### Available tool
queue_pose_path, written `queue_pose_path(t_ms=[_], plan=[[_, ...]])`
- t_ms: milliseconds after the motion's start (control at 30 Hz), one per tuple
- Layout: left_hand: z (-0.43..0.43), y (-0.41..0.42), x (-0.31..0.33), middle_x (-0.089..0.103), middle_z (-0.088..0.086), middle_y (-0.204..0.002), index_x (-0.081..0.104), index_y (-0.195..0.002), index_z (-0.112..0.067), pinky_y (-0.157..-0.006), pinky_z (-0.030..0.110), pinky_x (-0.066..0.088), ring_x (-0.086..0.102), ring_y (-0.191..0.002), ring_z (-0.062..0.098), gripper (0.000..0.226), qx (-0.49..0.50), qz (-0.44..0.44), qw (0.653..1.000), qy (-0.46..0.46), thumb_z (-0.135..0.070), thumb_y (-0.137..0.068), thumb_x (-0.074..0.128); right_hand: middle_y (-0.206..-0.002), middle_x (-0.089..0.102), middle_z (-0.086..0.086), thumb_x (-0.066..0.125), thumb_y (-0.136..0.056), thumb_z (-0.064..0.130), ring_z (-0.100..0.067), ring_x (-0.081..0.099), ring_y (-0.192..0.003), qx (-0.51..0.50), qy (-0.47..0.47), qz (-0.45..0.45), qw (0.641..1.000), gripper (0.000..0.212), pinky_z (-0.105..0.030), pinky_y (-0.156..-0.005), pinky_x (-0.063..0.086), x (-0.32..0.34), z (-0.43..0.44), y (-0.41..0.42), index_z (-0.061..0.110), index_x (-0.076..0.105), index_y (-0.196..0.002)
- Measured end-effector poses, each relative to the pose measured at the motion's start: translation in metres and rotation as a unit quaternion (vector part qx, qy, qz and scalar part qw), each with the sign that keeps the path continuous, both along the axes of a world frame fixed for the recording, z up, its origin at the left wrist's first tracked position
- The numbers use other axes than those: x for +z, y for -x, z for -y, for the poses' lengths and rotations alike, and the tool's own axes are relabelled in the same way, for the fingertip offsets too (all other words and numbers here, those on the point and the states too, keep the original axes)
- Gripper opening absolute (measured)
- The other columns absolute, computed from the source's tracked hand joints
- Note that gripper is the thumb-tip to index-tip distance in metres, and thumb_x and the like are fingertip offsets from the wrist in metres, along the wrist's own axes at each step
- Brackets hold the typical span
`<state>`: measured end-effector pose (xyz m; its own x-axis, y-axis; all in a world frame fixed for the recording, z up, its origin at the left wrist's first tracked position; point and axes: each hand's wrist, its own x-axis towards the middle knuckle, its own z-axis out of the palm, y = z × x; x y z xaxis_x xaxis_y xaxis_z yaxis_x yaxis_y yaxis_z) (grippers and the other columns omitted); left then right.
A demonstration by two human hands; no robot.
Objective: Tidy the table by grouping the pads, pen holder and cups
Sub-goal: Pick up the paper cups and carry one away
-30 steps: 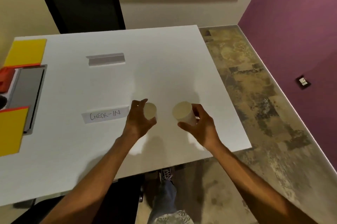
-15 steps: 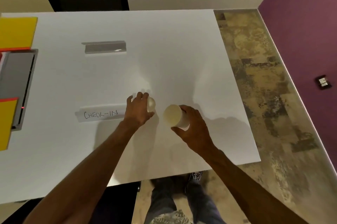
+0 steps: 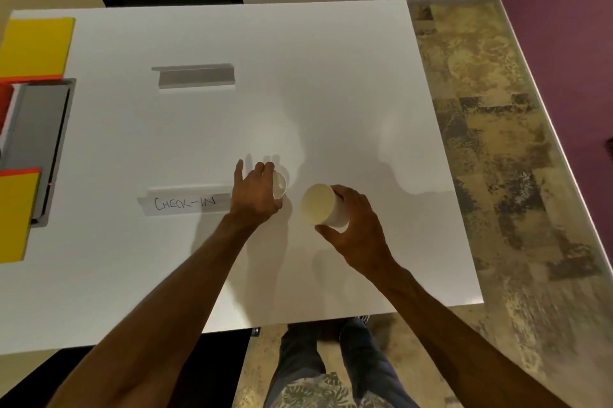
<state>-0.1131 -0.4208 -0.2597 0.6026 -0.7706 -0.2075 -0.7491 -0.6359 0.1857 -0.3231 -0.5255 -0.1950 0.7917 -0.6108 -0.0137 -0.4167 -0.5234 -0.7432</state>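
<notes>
The cup (image 3: pixel 320 205) in my right hand (image 3: pixel 356 228) lies tipped over, its mouth facing left and up toward me, its long axis running roughly left to right, base toward my palm. My right fingers (image 3: pixel 348 192) are clamped round its wall, thumb under the near side. The second cup (image 3: pixel 279 185) sits in my left hand (image 3: pixel 255 192), mostly hidden; its mouth faces right, toward the first cup, axis also across. My left fingers curl over it, though one stands up loose, so I judge that grip partial.

The risk: these thin cups could crush if I squeeze, or the left one could slip out and roll across the table (image 3: pixel 331 92). With the mouths near each other, they may knock together.

Left of my left hand lies a label (image 3: pixel 185 204); the yellow pads (image 3: pixel 33 45) sit well off left.
</notes>
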Motion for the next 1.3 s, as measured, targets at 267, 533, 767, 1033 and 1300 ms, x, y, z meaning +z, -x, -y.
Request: queue_pose_path(t_ms=[267,533,767,1033,1300], plan=[[-0.008,0.0,-0.001,0.058,0.014,-0.128,0.043,-0.137,-0.006,-0.12,0.051,0.011,0.058,-0.119,0.031,0.087,-0.01,0.009,1.0,0.007,-0.048,-0.07,0.079,-0.13,0.059,-0.004,0.087,-0.073,0.03,-0.018,0.052,-0.116,0.001,-0.009,-0.006,1.0,0.073,-0.029,-0.094,0.048,0.0,0.006,0.0,0.012,0.051,-0.134],[-0.008,0.0,0.014,0.04,0.013,-0.149,0.028,-0.15,-0.012,-0.12,0.053,-0.001,0.034,-0.141,0.03,0.107,0.008,-0.019,1.0,-0.007,-0.063,-0.068,0.074,-0.129,0.058,0.001,0.086,-0.072,0.032,-0.009,0.047,-0.11,-0.017,-0.019,-0.004,1.0,0.073,-0.021,-0.088,0.043,0.0,0.012,0.0,0.021,0.048,-0.133],[0.004,0.027,0.062,0.024,0.007,-0.158,0.017,-0.154,-0.021,-0.122,0.05,0.009,0.015,-0.148,0.026,0.117,0.022,-0.12,0.985,0.122,-0.058,-0.064,0.082,-0.125,0.057,0.01,0.088,-0.071,0.032,-0.006,0.053,-0.109,-0.068,-0.062,0.023,0.996,0.072,-0.014,-0.087,0.045,0.02,0.023,0.006,0.024,0.049,-0.131],[0.049,0.118,0.106,0.044,-0.014,-0.147,0.032,-0.145,-0.031,-0.108,0.02,0.035,0.042,-0.132,0.001,0.093,-0.044,-0.329,0.902,0.276,-0.048,-0.069,0.083,-0.13,0.058,0.014,0.087,-0.072,0.028,-0.005,0.058,-0.115,-0.138,-0.132,0.096,0.977,0.077,-0.014,-0.093,0.05,0.062,0.043,0.041,0.025,0.047,-0.138],[0.094,0.196,0.137,0.052,-0.039,-0.118,0.041,-0.129,-0.048,-0.081,-0.003,0.04,0.052,-0.111,-0.018,0.072,-0.028,-0.369,0.867,0.334,-0.041,-0.071,0.084,-0.127,0.062,0.01,0.086,-0.073,0.033,-0.008,0.061,-0.114,-0.2,-0.185,0.136,0.952,0.067,-0.03,-0.093,0.057,0.091,0.07,0.11,0.026,0.051,-0.13]])
